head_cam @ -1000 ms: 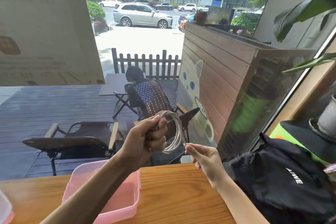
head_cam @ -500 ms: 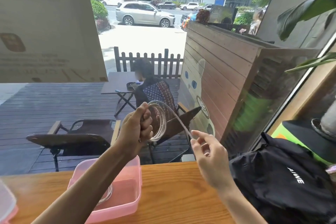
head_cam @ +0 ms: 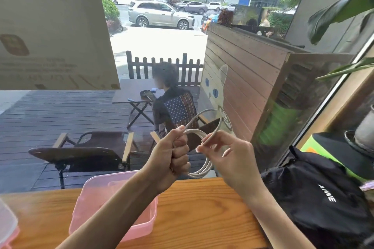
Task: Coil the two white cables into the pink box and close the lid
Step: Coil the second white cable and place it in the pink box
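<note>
So the left hand [head_cam: 172, 155] is balled into a fist around a bunch of white cable [head_cam: 199, 148] loops, holding the coil up in the air above the wooden counter [head_cam: 202, 208]. The right hand [head_cam: 232, 157] is just beside it, thumb and fingertips pinching the loose strand that arcs up and over the coil, other fingers loosely curled. Loops hang down between the two hands. The pink box [head_cam: 113, 204] sits open on the counter below and a bit left of the left hand, mostly behind the forearm, so I can't tell what's in it. A translucent lid [head_cam: 7, 226] sits well off to the left, and a black backpack [head_cam: 323, 198] lies just right of the right arm.
</note>
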